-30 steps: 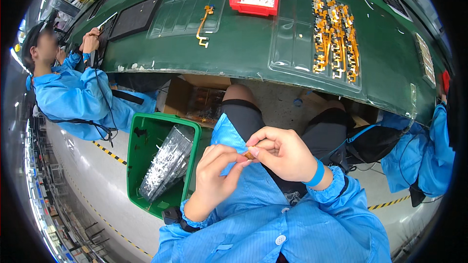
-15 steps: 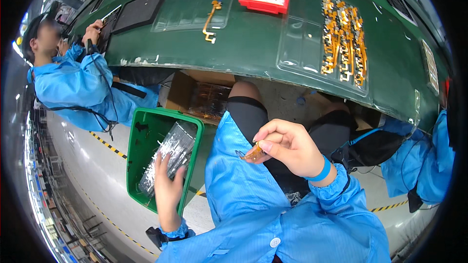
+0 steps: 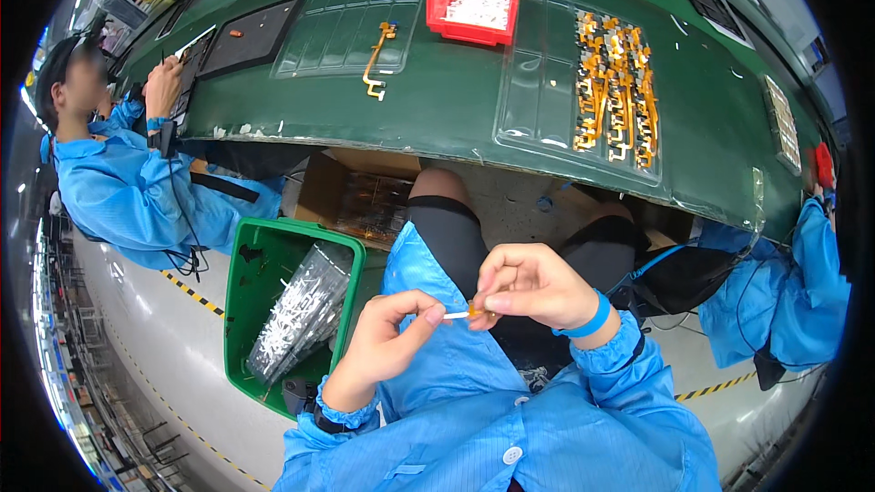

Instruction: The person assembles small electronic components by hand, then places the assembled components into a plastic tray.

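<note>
Above my lap, my left hand (image 3: 394,335) pinches one end of a small white strip (image 3: 456,315) between thumb and fingertips. Its other end meets a small amber flex cable (image 3: 473,312), pinched in my right hand (image 3: 538,287), which wears a blue wristband. My fingers cover much of the cable, and I cannot tell whether the strip is attached to it. To the left of my legs stands a green bin (image 3: 357,287) with clear plastic trays (image 3: 314,287) and many white strips (image 3: 284,321) inside.
On the green table (image 3: 437,91) lie a lone flex cable (image 3: 375,64) on a clear tray, rows of flex cables (image 3: 620,82) on another, and a red box (image 3: 474,34) of white pieces. A co-worker (image 3: 128,182) sits at left. Below is a cardboard box (image 3: 317,187).
My left hand has moved right, from over the green bin to my right hand, and now pinches a white strip. My right hand still holds the cable, slightly lower. The view has shifted slightly.
</note>
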A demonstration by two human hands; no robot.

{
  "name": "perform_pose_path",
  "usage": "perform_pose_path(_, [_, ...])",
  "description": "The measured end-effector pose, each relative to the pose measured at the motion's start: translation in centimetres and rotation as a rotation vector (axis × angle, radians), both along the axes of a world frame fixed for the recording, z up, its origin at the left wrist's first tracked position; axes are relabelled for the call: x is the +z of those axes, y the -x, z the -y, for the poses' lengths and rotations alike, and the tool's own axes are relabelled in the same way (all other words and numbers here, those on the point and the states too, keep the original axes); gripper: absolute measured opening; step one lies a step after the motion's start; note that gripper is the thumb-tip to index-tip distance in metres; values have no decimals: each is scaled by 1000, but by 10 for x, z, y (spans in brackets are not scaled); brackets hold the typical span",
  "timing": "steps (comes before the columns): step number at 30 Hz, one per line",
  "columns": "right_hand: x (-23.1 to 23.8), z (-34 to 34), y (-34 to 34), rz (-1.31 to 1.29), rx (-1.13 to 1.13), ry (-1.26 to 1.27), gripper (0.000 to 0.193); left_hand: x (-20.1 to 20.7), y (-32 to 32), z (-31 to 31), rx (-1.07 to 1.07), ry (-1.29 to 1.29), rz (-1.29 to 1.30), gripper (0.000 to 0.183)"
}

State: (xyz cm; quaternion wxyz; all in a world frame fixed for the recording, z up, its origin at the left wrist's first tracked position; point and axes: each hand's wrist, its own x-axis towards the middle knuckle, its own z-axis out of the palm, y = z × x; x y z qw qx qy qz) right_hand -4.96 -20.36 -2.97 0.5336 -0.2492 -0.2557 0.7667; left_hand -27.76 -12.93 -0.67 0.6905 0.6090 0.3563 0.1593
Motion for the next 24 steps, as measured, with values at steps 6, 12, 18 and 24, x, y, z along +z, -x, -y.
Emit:
perform_pose_path(6, [3, 6, 9, 309, -149, 1, 17, -5, -9, -7, -29, -196, -130, 10])
perform_pose_path(12, [10, 6, 19, 737, -304, -177, 25, -9, -25, 26, 205, -1179, -105, 27])
perform_pose_path(18, [16, 5, 19, 942, -342, -369, 25, -15, -35, 29, 258, -1047, -67, 16])
perform_pose_path(24, [16, 3, 18, 961, -284, -396, 23, -12, -27, 22, 213, -1063, -80, 14])
